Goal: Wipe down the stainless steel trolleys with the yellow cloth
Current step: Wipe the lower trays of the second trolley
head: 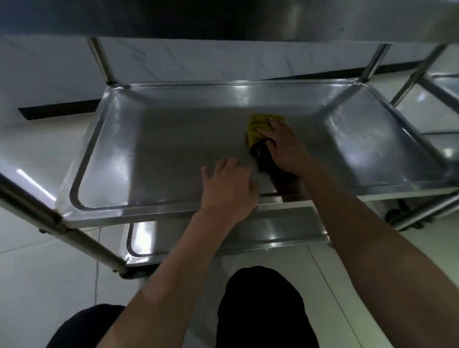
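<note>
**Wiping the middle shelf**

Your right hand [279, 142] has its fingers stretched out flat, pressing down on the yellow cloth [260, 126]. The cloth is bunched up under your fingertips. It sits on the middle shelf [148, 151] of the trolley, a bit right of the middle and closer to the far edge than the near one. Your left hand [227, 187] holds nothing. Its fingers are spread loose and rest on the shelf by the near edge, just beside your right wrist.

Going outward, both of your arms reach in under the top shelf [216, 14]. A lower shelf [199, 238] shows below the near edge. A second trolley [445, 90] stands off to the right.

The job looks partway done. You are cleaning the middle shelf now, and its left half and corners may need a wipe too. I cannot tell if the top shelf is clean. The lower shelf and the second trolley likely come after this.
</note>
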`<state>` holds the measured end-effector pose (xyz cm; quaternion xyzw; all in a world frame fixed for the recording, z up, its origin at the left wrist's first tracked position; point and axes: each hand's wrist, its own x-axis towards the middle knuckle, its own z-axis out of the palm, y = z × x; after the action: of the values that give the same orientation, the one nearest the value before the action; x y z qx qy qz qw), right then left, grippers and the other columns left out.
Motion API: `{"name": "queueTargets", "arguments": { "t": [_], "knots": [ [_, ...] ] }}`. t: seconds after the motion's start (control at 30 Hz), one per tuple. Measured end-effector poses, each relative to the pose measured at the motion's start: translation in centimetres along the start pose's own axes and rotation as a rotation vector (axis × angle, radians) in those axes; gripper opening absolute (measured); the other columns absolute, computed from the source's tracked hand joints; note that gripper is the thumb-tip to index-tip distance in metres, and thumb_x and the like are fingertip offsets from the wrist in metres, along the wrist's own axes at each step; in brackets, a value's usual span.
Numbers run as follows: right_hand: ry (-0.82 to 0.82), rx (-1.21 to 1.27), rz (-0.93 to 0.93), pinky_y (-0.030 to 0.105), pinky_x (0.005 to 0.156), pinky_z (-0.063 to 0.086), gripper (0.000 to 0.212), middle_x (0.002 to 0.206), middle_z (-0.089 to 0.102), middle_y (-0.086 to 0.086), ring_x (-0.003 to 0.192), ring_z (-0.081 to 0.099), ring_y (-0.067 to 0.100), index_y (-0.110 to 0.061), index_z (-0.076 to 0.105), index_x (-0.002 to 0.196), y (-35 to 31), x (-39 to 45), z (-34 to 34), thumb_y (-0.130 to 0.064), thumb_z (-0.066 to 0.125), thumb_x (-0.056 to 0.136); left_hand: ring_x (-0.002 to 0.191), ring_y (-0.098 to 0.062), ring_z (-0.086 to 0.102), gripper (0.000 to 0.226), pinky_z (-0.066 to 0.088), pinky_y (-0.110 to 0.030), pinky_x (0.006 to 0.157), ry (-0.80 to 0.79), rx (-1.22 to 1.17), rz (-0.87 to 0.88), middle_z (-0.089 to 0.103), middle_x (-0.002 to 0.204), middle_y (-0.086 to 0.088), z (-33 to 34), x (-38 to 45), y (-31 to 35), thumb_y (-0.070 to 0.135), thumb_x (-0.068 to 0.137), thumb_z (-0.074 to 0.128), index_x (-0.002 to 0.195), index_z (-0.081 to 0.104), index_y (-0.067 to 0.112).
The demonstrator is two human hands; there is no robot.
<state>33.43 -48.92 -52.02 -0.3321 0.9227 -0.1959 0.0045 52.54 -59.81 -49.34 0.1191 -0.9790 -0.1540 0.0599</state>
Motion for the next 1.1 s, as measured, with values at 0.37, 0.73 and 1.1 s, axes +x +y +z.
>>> {"name": "queueTargets", "arguments": {
  "t": [0.37,0.73,1.1],
  "knots": [
    [-0.014,-0.035,0.052,0.043,0.121,0.022,0.044,0.163,0.023,0.005,0.151,0.018,0.027,-0.023,0.050,0.144,0.5,-11.3,-3.5,-0.011,0.046,0.102,0.140,-0.025,0.031,0.037,0.025,-0.070,0.107,-0.082,0.068,0.048,0.044,0.138,-0.004,1.4,0.1,1.4,0.038,0.100,0.038,0.124,0.060,0.021],
    [0.006,-0.141,0.182,0.044,0.121,0.021,0.046,0.164,0.019,0.000,0.153,0.013,0.024,-0.028,0.045,0.148,-2.7,-11.4,-2.5,-0.016,0.043,0.103,0.138,-0.025,0.032,0.053,0.032,-0.064,0.102,-0.084,0.143,0.172,0.044,0.142,-0.003,0.9,0.0,-1.0,0.055,0.098,0.028,0.134,0.052,0.025],
    [-0.017,-0.136,0.187,0.039,0.123,0.015,0.046,0.164,0.021,0.006,0.152,0.014,0.029,-0.023,0.045,0.148,-4.9,-10.6,-1.7,-0.014,0.046,0.103,0.141,-0.027,0.029,0.053,0.026,-0.067,0.105,-0.021,0.122,0.167,0.042,0.144,-0.005,1.2,-0.2,-3.3,0.053,0.097,0.029,0.133,0.053,0.023]
  ]
}}
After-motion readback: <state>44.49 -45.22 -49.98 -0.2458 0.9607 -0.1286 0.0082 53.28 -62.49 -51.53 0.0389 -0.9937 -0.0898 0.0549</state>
